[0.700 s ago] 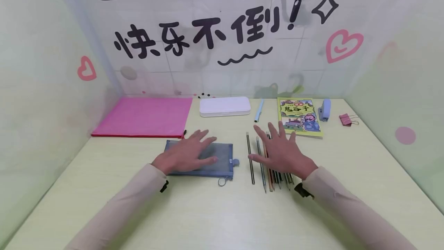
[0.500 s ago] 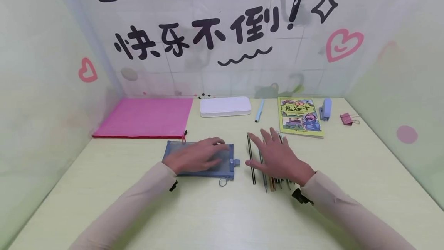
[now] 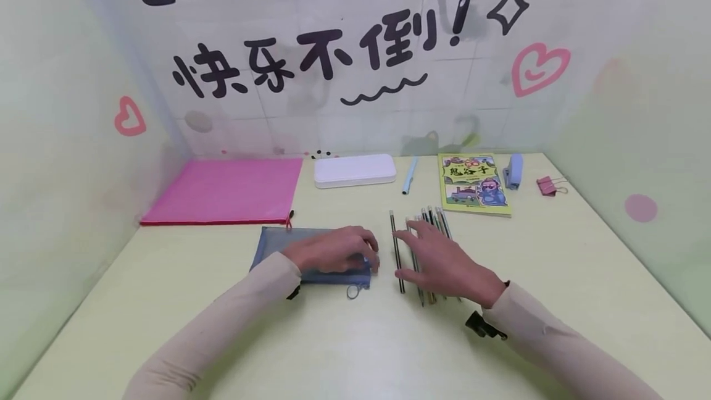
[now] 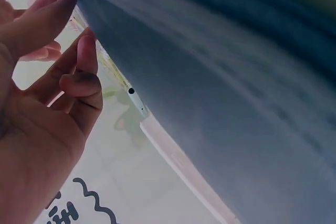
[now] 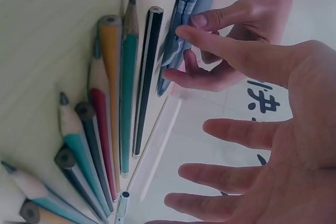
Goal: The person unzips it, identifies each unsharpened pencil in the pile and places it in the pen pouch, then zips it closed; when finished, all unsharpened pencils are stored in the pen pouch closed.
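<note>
In the head view my left hand (image 3: 333,250) reaches over a blue-grey mesh zip pouch (image 3: 276,241), its bent fingers at the pouch's right end. The left wrist view shows the pouch edge against the thumb and fingers, with fingertips apart. My right hand (image 3: 449,263) hovers above a row of pencils (image 3: 442,220), fingers spread and holding nothing. A striped black pencil (image 3: 397,253) lies between the hands, slightly apart from the row. In the right wrist view, a green pencil (image 5: 129,98) and several others point their ends toward the wrist.
A pink folder (image 3: 224,190) lies at the back left. Along the back stand a white pencil case (image 3: 355,170), a light blue pen (image 3: 410,175), a yellow book (image 3: 472,184), a blue stapler (image 3: 514,171) and a pink binder clip (image 3: 547,186). Walls enclose three sides.
My left hand has moved right across the pouch to its right end, and its fingers have bent. My right hand has lowered slightly toward the viewer, uncovering the pencils' far ends.
</note>
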Demonstrator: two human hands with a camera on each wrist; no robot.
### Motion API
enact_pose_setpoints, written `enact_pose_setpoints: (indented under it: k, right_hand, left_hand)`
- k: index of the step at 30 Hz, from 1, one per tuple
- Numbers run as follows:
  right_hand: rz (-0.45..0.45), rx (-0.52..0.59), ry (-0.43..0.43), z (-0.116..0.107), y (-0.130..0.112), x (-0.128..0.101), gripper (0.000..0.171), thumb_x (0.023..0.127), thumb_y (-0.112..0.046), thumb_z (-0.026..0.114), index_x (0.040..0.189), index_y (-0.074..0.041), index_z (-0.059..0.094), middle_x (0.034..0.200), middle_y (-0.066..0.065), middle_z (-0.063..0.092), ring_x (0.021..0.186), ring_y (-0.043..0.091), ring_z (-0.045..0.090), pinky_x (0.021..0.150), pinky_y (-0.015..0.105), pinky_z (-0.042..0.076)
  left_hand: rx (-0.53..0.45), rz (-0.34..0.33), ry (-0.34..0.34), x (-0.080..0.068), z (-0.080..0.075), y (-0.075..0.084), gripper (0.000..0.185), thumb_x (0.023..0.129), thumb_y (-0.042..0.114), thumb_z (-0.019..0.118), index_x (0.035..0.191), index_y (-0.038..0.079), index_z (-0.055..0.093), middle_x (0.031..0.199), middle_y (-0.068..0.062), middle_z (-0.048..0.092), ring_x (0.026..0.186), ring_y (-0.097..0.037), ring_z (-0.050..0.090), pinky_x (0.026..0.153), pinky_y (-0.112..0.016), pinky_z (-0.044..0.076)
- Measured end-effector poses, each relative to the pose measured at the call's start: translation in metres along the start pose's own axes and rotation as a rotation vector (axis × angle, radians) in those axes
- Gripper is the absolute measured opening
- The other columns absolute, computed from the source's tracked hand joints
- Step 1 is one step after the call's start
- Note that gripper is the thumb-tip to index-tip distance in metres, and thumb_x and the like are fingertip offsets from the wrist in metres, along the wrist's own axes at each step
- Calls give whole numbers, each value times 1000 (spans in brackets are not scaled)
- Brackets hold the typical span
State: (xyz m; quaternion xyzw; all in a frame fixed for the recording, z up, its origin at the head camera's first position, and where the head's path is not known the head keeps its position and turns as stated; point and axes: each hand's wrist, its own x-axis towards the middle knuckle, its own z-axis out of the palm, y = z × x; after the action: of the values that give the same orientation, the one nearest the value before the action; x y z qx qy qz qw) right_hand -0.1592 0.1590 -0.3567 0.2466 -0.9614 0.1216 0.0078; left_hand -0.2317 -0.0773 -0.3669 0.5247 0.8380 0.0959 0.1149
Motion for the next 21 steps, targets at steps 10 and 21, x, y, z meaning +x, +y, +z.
enact_pose_setpoints:
  k: [10,21]
  right_hand:
    - [-16,18,46,4,2,-1,60,86,-34,79,135,-6,58,147,25,49,137,41,47,104,56,49]
    - [-80,188,173,5,-6,13,32,89,-25,76,114,-6,70,117,12,71,109,29,67,90,43,57]
  left_hand:
    - [34,13,36,3,6,1,13,88,11,76,91,23,79,107,5,65,102,-9,53,93,-25,51]
    - [72,62,292,7,-35,-3,15,85,8,79,80,22,76,133,1,68,132,-21,50,115,-48,38]
